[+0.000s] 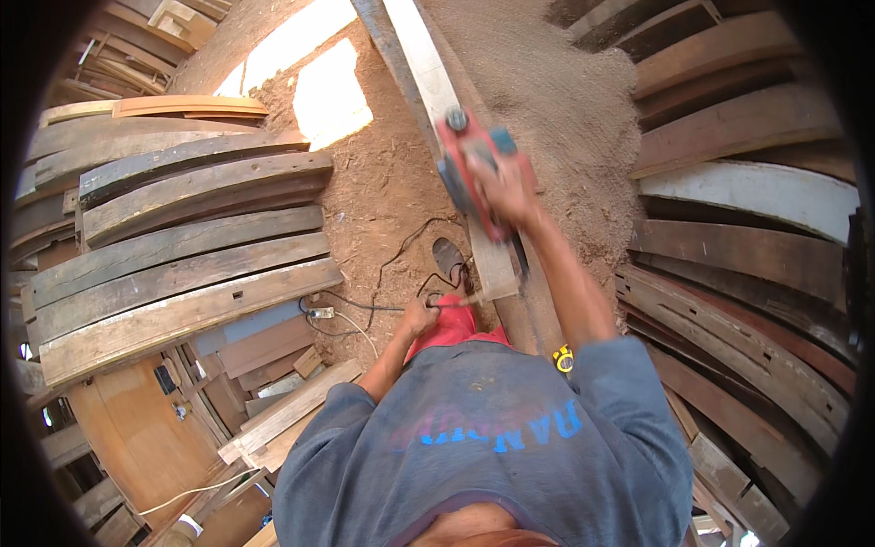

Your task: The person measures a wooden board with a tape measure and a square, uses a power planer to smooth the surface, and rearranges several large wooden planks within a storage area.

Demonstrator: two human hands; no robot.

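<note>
My right hand (507, 189) is closed around the handle of a red electric planer (453, 146) and is slightly blurred. The planer rests on a long pale wooden board (421, 56), which stretches away from me and shows again as a near end (495, 275) close to my legs. By my red-clad thigh, my left hand (419, 316) is closed on a dark power cord (387, 308). The cord's path between my left hand and the planer is partly blurred.
Stacked planks (182, 251) line the left side, and more planks (738, 137) the right. Wood shavings (583, 137) cover the ground. A plug connection (321, 313) lies at left, a yellow tape measure (563, 359) at my right side. My shoe (447, 257) stands beside the board.
</note>
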